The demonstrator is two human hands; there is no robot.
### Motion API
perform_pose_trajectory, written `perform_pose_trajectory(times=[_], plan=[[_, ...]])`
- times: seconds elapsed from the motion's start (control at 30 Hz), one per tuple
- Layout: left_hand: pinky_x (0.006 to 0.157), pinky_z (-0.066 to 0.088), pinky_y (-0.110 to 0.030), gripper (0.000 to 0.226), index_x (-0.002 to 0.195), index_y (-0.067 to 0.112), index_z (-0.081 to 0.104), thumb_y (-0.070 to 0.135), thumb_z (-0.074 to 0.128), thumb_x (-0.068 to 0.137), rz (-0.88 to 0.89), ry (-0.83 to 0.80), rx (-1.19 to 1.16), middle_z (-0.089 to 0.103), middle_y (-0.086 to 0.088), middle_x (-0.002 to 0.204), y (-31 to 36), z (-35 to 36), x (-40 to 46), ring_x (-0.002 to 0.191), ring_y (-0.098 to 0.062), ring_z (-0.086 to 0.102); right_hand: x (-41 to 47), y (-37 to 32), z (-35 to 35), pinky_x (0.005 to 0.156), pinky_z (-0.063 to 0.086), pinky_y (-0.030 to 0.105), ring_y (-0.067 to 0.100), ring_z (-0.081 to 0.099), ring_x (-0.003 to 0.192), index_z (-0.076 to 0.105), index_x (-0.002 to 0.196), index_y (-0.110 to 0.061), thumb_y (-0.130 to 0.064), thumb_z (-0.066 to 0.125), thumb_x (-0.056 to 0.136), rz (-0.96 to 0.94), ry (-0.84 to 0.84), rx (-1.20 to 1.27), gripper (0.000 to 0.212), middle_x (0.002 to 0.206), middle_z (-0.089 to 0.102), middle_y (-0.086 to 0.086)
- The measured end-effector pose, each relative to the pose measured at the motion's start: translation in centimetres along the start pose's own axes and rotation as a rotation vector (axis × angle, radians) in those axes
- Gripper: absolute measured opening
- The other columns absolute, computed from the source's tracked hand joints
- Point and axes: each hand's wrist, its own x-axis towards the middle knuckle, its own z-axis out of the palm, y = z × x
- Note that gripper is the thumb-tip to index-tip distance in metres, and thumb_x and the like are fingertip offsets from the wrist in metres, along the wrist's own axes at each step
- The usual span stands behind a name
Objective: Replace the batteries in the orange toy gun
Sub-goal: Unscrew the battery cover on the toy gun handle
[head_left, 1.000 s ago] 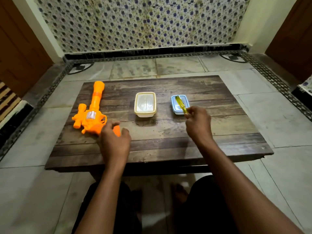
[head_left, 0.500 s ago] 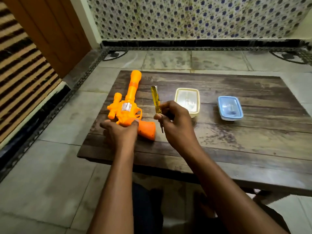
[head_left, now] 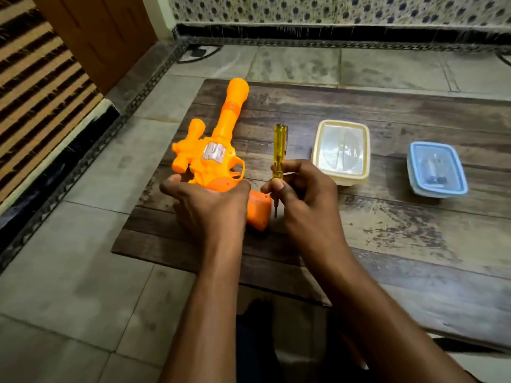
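The orange toy gun (head_left: 215, 150) lies on the left part of the low wooden table (head_left: 387, 225), barrel pointing away from me. My left hand (head_left: 207, 205) grips it around the body where the handle begins; the handle's end sticks out to the right of that hand. My right hand (head_left: 301, 194) pinches a yellow-handled screwdriver (head_left: 279, 153) upright, its thin metal tip pointing down just right of the handle's end.
A cream lidded container (head_left: 341, 152) stands mid-table, a blue lidded container (head_left: 437, 170) with small dark items inside to its right. Tiled floor surrounds the table; a wooden door and striped mat are at the left, a patterned wall behind.
My right hand carried the screwdriver from beside the blue container to the gun's handle. My left hand closed on the gun. The view swung left and came closer.
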Motion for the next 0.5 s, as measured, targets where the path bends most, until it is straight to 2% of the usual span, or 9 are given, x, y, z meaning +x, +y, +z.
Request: perform_pose_trajectory(times=[0.07, 0.13, 0.17, 0.2, 0.27, 0.3, 0.37, 0.4, 0.5], plan=[[0.096, 0.054, -0.046, 0.105, 0.138, 0.012, 0.036, 0.028, 0.094, 0.051, -0.013, -0.009, -0.012, 0.055, -0.001, 0.114, -0.1, 0.0, 0.3, 0.114, -0.032, 0.061, 0.1, 0.4, 0.1, 0.083, 0.058, 0.037, 0.018, 0.075, 0.085, 0.064, 0.108, -0.012, 0.0, 0.061, 0.097, 0.035, 0.004, 0.038, 0.017, 0.085, 0.077, 0.005], [0.093, 0.058, -0.044, 0.106, 0.136, 0.01, 0.046, 0.032, 0.095, 0.045, -0.06, -0.025, -0.06, 0.063, -0.003, 0.118, -0.1, -0.2, 0.7, 0.109, -0.027, 0.066, 0.3, 0.6, 0.1, 0.082, 0.058, 0.038, 0.02, 0.075, 0.087, 0.064, 0.107, -0.012, 0.001, 0.061, 0.097, 0.045, 0.009, 0.083, 0.017, 0.086, 0.077, 0.008], [0.085, 0.061, -0.044, 0.095, 0.125, 0.011, 0.058, 0.035, 0.094, 0.04, -0.09, -0.044, -0.124, 0.071, -0.002, 0.11, -0.1, -0.2, 0.8, 0.099, -0.023, 0.071, 0.4, 0.5, 0.0, 0.081, 0.059, 0.037, 0.019, 0.076, 0.087, 0.063, 0.106, -0.014, 0.002, 0.061, 0.097, 0.039, 0.008, 0.098, 0.018, 0.086, 0.077, 0.008], [0.074, 0.063, -0.041, 0.073, 0.107, 0.013, 0.068, 0.032, 0.094, 0.041, -0.123, -0.075, -0.187, 0.076, 0.001, 0.095, -0.2, -0.2, 0.9, 0.083, -0.018, 0.074, 0.4, 0.3, -0.1, 0.08, 0.059, 0.037, 0.019, 0.076, 0.088, 0.061, 0.105, -0.016, 0.002, 0.06, 0.097, 0.026, 0.007, 0.107, 0.02, 0.086, 0.077, 0.007], [0.058, 0.058, -0.029, 0.031, 0.074, 0.015, 0.071, 0.014, 0.095, 0.055, -0.168, -0.153, -0.295, 0.074, 0.008, 0.065, -0.4, -0.1, 0.7, 0.058, -0.008, 0.069, 0.6, 0.0, -0.3, 0.078, 0.061, 0.043, 0.02, 0.076, 0.087, 0.059, 0.106, -0.018, 0.002, 0.061, 0.097, -0.013, 0.01, 0.112, 0.022, 0.082, 0.075, 0.001], [0.057, 0.056, -0.028, 0.026, 0.069, 0.015, 0.07, 0.005, 0.093, 0.061, -0.177, -0.184, -0.34, 0.073, 0.009, 0.06, -0.2, -0.1, 0.6, 0.055, -0.007, 0.068, 0.6, -0.1, -0.5, 0.077, 0.06, 0.048, 0.023, 0.075, 0.088, 0.059, 0.11, -0.015, 0.002, 0.061, 0.097, -0.032, 0.015, 0.113, 0.022, 0.08, 0.074, -0.003], [0.061, 0.057, -0.03, 0.027, 0.077, 0.014, 0.071, 0.001, 0.091, 0.063, -0.19, -0.212, -0.395, 0.076, 0.004, 0.069, 0.1, -0.1, 0.4, 0.061, -0.011, 0.071, 0.6, -0.3, -0.8, 0.078, 0.058, 0.053, 0.027, 0.075, 0.088, 0.058, 0.121, -0.012, 0.003, 0.061, 0.097, -0.066, 0.019, 0.114, 0.029, 0.078, 0.071, -0.002], [0.061, 0.056, -0.03, 0.033, 0.086, 0.014, 0.071, 0.004, 0.092, 0.063, -0.19, -0.215, -0.399, 0.078, 0.0, 0.079, 0.2, -0.2, 0.4, 0.065, -0.014, 0.071, 0.6, -0.4, -1.0, 0.078, 0.058, 0.055, 0.029, 0.074, 0.088, 0.055, 0.129, -0.013, 0.003, 0.061, 0.097, -0.081, 0.02, 0.118, 0.037, 0.08, 0.071, 0.005], [0.065, 0.057, -0.034, 0.064, 0.112, 0.011, 0.061, 0.015, 0.093, 0.056, -0.185, -0.228, -0.398, 0.075, -0.012, 0.102, 0.7, 0.0, 0.2, 0.08, -0.022, 0.073, 0.6, -1.0, -1.3, 0.079, 0.057, 0.056, 0.034, 0.072, 0.085, 0.045, 0.144, -0.015, 0.006, 0.063, 0.096, -0.104, 0.004, 0.143, 0.055, 0.085, 0.068, 0.022]])
